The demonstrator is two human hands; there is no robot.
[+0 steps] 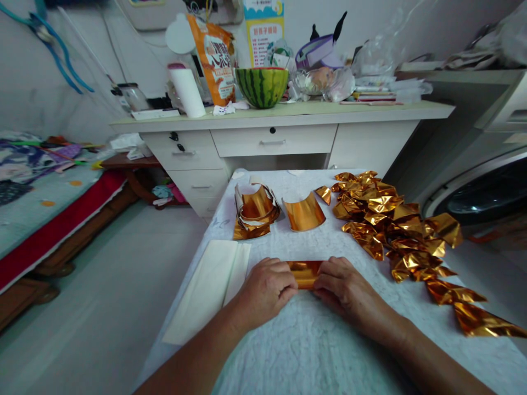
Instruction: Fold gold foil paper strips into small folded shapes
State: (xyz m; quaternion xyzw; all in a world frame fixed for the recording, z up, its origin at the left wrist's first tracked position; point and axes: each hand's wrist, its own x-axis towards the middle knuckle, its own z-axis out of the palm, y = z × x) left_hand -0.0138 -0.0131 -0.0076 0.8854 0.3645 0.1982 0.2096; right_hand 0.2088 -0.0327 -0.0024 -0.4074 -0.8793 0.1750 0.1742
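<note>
A strip of shiny gold foil (305, 274) lies rolled or folded on the covered table between my two hands. My left hand (269, 288) is closed over its left end, and the fingers of my right hand (343, 288) are curled round its right end. Beyond them a curved sheet of gold foil (304, 213) stands arched on the cloth. To its left sits a stack of curled gold foil sheets (256, 208). Folded white paper (203, 291) lies left of my left hand. A heap of twisted gold foil pieces (382, 214) spreads along the right side.
The table (321, 356) has a pale quilted cover. Behind it stands a white cabinet (274, 140) bearing a watermelon-patterned bowl (262, 86), an orange snack bag (214, 63) and a paper roll (188, 90). A washing machine (489, 148) is at right, a bed (49, 203) at left.
</note>
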